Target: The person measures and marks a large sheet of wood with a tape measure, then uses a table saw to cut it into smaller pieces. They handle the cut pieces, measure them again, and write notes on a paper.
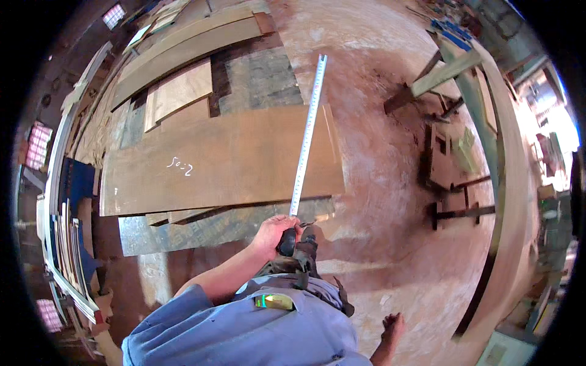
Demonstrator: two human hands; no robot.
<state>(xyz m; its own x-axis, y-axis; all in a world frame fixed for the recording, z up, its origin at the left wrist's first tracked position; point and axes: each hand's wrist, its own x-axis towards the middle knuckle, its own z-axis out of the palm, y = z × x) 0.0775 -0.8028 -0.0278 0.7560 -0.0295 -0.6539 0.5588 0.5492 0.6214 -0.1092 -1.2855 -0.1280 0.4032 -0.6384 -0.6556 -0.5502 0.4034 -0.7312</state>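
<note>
Grasps black tape measure (286,243) in left hand (272,233), with white blade (308,134) out over brown board (244,158); holds right hand (394,327) apart, cannot tell if clenched.

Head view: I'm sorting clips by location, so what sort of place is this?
Probably a woodworking shop: a broad brown board with white marks, a pale wooden panel beyond it, and an extended tape measure in the left hand.

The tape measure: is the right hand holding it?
No, the left hand grips the tape measure, while the right hand is well apart from it.
</note>
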